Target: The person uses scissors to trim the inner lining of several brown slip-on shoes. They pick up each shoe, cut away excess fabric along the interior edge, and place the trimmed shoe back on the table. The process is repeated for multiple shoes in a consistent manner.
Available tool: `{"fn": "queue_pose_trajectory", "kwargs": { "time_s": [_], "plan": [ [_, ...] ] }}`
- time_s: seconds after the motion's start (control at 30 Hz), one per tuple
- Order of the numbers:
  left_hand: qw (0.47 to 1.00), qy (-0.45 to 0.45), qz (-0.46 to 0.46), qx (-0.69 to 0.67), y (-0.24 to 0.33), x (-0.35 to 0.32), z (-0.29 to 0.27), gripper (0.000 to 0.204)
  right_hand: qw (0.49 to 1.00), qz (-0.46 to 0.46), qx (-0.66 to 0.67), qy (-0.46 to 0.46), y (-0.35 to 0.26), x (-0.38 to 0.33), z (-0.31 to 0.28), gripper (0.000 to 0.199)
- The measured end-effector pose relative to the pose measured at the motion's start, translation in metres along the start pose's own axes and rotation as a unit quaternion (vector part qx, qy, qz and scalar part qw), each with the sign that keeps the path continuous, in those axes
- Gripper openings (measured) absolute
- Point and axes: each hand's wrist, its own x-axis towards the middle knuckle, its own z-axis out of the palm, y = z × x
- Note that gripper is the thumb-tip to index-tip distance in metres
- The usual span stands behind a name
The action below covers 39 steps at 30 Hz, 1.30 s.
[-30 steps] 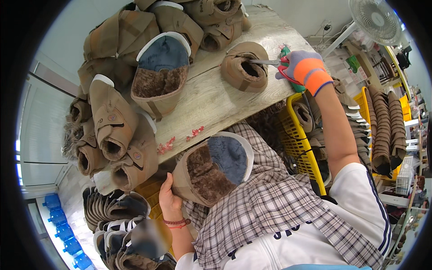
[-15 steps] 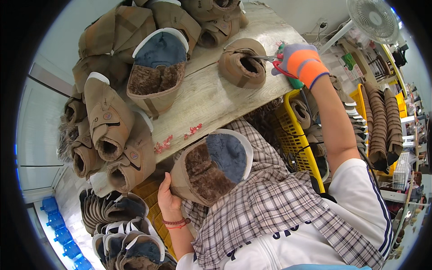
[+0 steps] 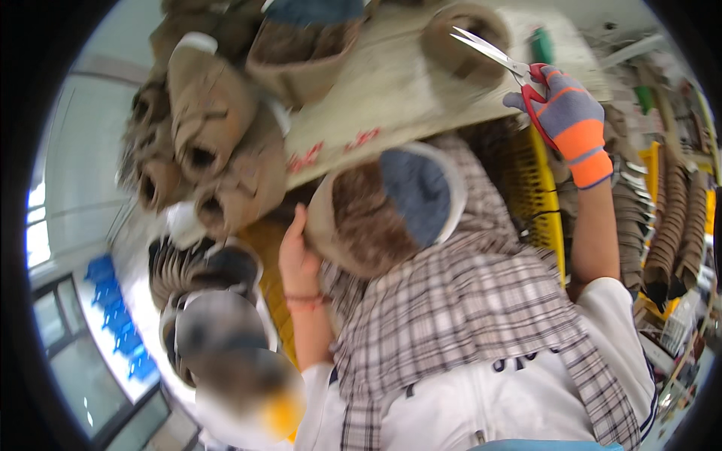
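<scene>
My left hand (image 3: 299, 255) grips the side of a tan shoe upper (image 3: 365, 218) over my lap, its thumb up along the outside. The upper's opening faces up, showing brown fleece on the left and blue lining with a white edge on the right. In an orange and grey glove, my right hand (image 3: 573, 124) holds red-handled scissors (image 3: 492, 51) at the table's right end. Their blades point up and left, slightly parted, in front of another tan upper (image 3: 466, 45) on the table.
Several tan uppers (image 3: 210, 113) are heaped on the left of the table (image 3: 391, 98). A green object (image 3: 541, 46) stands near its right end. A yellow basket (image 3: 538, 203) is below on the right. Stacked uppers (image 3: 203, 263) sit at lower left, beside a strongly blurred area.
My right hand has drawn the scissors back from the upper on the table, and the blades now show in full. The whole view has shifted; my left hand keeps its hold.
</scene>
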Motion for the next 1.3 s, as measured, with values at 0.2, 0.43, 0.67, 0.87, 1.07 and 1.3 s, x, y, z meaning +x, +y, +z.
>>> {"fn": "queue_pose_trajectory", "kwargs": {
  "time_s": [0.2,0.43,0.67,0.87,1.07,1.3],
  "plan": [
    [0.999,-0.002,0.016,0.029,0.0,-0.007,0.012,0.029,0.958,-0.217,0.136,-0.131,-0.068,-0.057,0.036,0.031],
    [0.995,0.047,0.072,0.056,-0.013,-0.018,0.018,0.031,0.928,-0.289,0.1,-0.211,-0.093,-0.09,0.061,0.029],
    [0.984,-0.177,0.013,0.008,-0.008,-0.002,-0.028,0.045,0.927,-0.25,0.123,-0.249,-0.089,-0.083,0.09,0.026],
    [0.986,-0.084,0.107,0.099,-0.021,-0.02,-0.019,0.051,0.928,-0.222,0.049,-0.295,-0.104,-0.096,0.095,0.026],
    [0.971,-0.012,0.175,0.165,-0.028,-0.042,-0.006,0.041,0.929,-0.219,0.099,-0.281,-0.096,-0.099,0.097,0.029],
    [0.991,-0.045,0.076,0.096,-0.021,-0.063,-0.017,0.038,0.93,-0.216,0.147,-0.259,-0.084,-0.101,0.09,0.028]
  ]
}}
